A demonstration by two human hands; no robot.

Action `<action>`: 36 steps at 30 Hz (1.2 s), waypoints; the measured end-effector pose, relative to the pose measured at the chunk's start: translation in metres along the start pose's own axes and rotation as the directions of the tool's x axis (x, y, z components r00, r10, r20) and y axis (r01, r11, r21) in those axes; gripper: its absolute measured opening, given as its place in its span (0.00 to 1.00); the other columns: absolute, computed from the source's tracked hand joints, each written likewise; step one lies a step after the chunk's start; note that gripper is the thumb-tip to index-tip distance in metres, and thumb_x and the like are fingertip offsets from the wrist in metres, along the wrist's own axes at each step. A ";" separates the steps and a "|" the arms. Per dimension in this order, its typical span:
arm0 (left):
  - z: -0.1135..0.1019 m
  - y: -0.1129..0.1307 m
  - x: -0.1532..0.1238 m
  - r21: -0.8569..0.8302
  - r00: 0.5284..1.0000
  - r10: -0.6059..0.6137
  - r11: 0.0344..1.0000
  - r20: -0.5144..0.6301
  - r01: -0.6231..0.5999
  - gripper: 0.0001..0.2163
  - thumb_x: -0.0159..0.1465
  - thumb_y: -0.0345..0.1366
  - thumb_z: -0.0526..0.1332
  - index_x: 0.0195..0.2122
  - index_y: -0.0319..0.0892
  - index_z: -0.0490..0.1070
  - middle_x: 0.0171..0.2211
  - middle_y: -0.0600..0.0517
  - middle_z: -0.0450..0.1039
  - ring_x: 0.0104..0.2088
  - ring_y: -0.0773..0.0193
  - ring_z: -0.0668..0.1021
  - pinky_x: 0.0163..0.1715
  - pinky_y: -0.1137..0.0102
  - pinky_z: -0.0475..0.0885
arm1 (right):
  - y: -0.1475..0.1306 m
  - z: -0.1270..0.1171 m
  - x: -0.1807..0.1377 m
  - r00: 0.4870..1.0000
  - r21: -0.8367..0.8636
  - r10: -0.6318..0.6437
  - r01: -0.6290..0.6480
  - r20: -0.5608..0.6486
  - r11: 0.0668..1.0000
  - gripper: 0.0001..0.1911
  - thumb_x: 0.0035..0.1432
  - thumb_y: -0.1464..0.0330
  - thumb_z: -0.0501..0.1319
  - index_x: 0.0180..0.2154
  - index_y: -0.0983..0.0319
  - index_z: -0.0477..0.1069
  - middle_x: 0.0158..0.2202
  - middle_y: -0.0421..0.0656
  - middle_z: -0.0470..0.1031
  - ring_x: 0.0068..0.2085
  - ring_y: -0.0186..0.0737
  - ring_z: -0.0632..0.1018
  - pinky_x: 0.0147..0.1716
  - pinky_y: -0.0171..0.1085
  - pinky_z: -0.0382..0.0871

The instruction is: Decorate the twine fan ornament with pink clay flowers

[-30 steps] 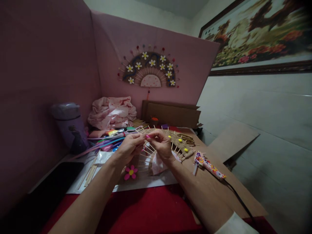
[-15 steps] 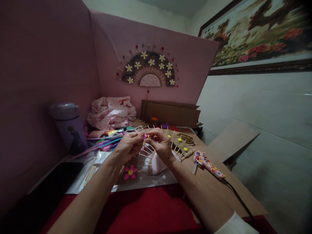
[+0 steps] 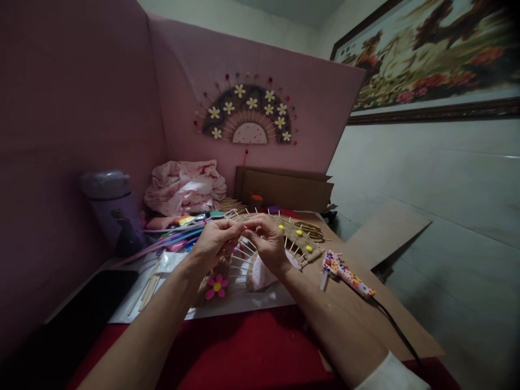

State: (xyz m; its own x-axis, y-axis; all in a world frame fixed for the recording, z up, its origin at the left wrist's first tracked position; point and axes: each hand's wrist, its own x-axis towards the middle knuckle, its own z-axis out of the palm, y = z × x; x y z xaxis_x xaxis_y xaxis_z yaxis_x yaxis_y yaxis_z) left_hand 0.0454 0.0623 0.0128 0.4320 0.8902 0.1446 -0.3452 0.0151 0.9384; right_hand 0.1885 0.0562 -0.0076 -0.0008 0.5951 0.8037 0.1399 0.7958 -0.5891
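My left hand [image 3: 219,239] and my right hand [image 3: 267,238] meet above a half-round fan [image 3: 311,238] of thin sticks and woven twine. The fingertips of both are pinched together, mostly covering a tiny pink piece [image 3: 245,227] that looks like soft clay. On the fan's left end lies a pink flower [image 3: 217,287] with a yellow centre. Small yellow dots [image 3: 299,232] dot the twine band on the right. My right wrist passes over the pale pink half-round centre [image 3: 263,271] of the fan, hiding part of it.
A flower-patterned glue gun [image 3: 348,275] with a black cord lies on brown board at right. At left are a purple bottle [image 3: 114,216], a dark flat slab [image 3: 97,292], sticks and coloured strips. Bunched pink cloth [image 3: 184,187] and cardboard [image 3: 284,188] stand behind. A finished-looking fan [image 3: 252,111] hangs on the pink panel.
Pink and yellow bits showed between my fingertips before; now my fingers cover nearly all of them. My hands stay in about the same place.
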 end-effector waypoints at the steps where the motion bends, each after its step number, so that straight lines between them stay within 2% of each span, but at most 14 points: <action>1: 0.000 0.000 0.000 -0.005 1.000 -0.003 1.000 0.002 0.003 0.17 0.49 0.45 0.69 0.20 0.37 0.66 0.12 0.60 0.57 0.11 0.79 0.55 0.11 0.79 0.46 | 0.000 0.000 0.000 1.000 0.001 -0.009 0.009 -0.009 1.000 0.02 0.52 0.69 0.65 0.31 0.59 0.74 0.30 0.39 0.69 0.32 0.34 0.70 0.28 0.34 0.63; 5: -0.002 -0.002 0.002 0.020 1.000 -0.003 1.000 0.002 0.003 0.18 0.50 0.46 0.68 0.19 0.37 0.65 0.13 0.58 0.61 0.11 0.79 0.57 0.11 0.79 0.46 | 0.000 0.000 0.000 0.999 0.010 -0.016 0.017 -0.042 1.000 0.02 0.51 0.70 0.66 0.30 0.58 0.75 0.31 0.39 0.69 0.33 0.34 0.71 0.27 0.33 0.63; 9: -0.006 -0.002 0.002 0.006 1.000 0.005 1.000 -0.007 -0.005 0.17 0.48 0.43 0.70 0.20 0.38 0.64 0.12 0.60 0.58 0.11 0.79 0.56 0.11 0.80 0.46 | 0.001 -0.001 0.001 1.000 0.021 -0.007 0.007 -0.012 1.000 0.06 0.53 0.71 0.64 0.34 0.55 0.77 0.33 0.41 0.71 0.35 0.36 0.72 0.31 0.36 0.66; 15: -0.006 -0.004 0.002 0.003 0.999 -0.031 1.000 0.028 0.031 0.19 0.49 0.48 0.68 0.20 0.38 0.64 0.13 0.58 0.60 0.11 0.78 0.57 0.11 0.79 0.46 | 0.004 0.000 0.000 1.000 0.042 -0.001 0.002 -0.024 0.999 0.00 0.52 0.69 0.65 0.30 0.57 0.75 0.31 0.40 0.71 0.35 0.37 0.73 0.32 0.37 0.67; 21: -0.003 -0.002 0.001 -0.008 1.000 -0.012 1.000 0.029 0.012 0.17 0.48 0.44 0.70 0.20 0.37 0.65 0.12 0.59 0.58 0.11 0.79 0.56 0.11 0.79 0.46 | -0.001 0.001 0.000 1.000 0.049 0.024 -0.024 0.012 0.999 0.06 0.53 0.71 0.64 0.36 0.57 0.74 0.34 0.41 0.72 0.35 0.35 0.72 0.32 0.35 0.66; 24: -0.003 0.000 0.001 -0.019 0.999 -0.020 1.000 0.034 0.020 0.18 0.47 0.45 0.70 0.20 0.37 0.65 0.13 0.59 0.59 0.11 0.79 0.56 0.11 0.79 0.46 | -0.003 0.001 0.001 0.999 0.043 -0.001 0.000 0.038 0.999 0.04 0.53 0.71 0.64 0.33 0.57 0.75 0.34 0.41 0.71 0.38 0.37 0.72 0.34 0.36 0.66; 27: -0.005 0.001 0.001 0.013 0.997 -0.045 0.999 0.062 0.044 0.20 0.50 0.50 0.67 0.20 0.37 0.66 0.14 0.57 0.61 0.11 0.78 0.57 0.12 0.79 0.46 | -0.005 0.001 0.001 1.000 0.041 -0.001 0.001 0.002 0.999 0.02 0.52 0.71 0.65 0.30 0.58 0.75 0.32 0.40 0.69 0.36 0.36 0.72 0.32 0.35 0.66; 32: -0.007 0.003 -0.001 0.041 0.999 -0.021 0.999 0.045 0.019 0.16 0.49 0.43 0.69 0.21 0.37 0.66 0.12 0.58 0.59 0.12 0.79 0.56 0.12 0.79 0.47 | -0.007 0.001 0.000 0.999 -0.016 0.021 -0.020 0.038 1.000 0.07 0.52 0.69 0.65 0.36 0.56 0.75 0.35 0.41 0.71 0.36 0.36 0.72 0.27 0.33 0.64; 36: -0.006 0.002 -0.001 0.019 0.999 -0.029 0.999 0.043 0.029 0.17 0.49 0.46 0.68 0.21 0.37 0.66 0.12 0.58 0.59 0.11 0.78 0.56 0.12 0.78 0.46 | -0.007 0.001 0.000 1.000 -0.018 -0.005 0.005 0.018 1.000 0.02 0.52 0.70 0.65 0.31 0.57 0.76 0.33 0.41 0.70 0.35 0.36 0.72 0.28 0.34 0.64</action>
State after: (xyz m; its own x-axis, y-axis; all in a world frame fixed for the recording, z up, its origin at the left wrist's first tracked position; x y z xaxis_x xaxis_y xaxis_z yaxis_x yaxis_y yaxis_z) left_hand 0.0397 0.0643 0.0131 0.4772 0.8691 0.1303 -0.3167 0.0317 0.9480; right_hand 0.1869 0.0505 -0.0032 -0.0197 0.5930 0.8049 0.1578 0.7968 -0.5832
